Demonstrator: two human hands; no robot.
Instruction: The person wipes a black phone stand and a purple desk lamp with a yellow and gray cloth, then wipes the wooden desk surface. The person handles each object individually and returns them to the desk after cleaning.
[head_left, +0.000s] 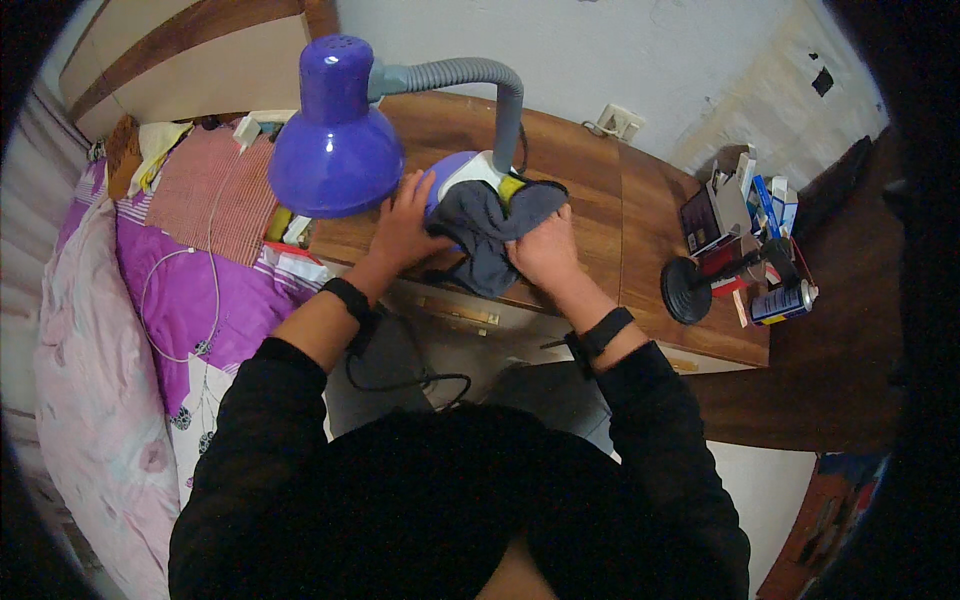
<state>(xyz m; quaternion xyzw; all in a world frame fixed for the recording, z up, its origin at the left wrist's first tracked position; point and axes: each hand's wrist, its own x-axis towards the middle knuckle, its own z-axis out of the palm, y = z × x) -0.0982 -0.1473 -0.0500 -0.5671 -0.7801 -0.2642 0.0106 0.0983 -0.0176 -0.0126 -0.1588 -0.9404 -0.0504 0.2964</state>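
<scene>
A purple gooseneck desk lamp (336, 161) stands on a wooden nightstand top (585, 172), its shade above and left of my hands. My left hand (406, 225) lies against the left side of the lamp's round purple and white base (452, 169), fingers spread, beside the cloth. My right hand (546, 247) grips a dark grey cloth (484, 232) with a yellow-green patch. The cloth drapes over the front of the base and hangs towards the nightstand's front edge. Part of the base is hidden under it.
At right stand a black round-based stand (686, 291), a spray can (784, 302) and a holder with boxes (731, 210). A wall socket (619, 122) is behind. On the left, a bed with a purple sheet (180, 300) carries a white cable (217, 285). Drawers (457, 311) lie below.
</scene>
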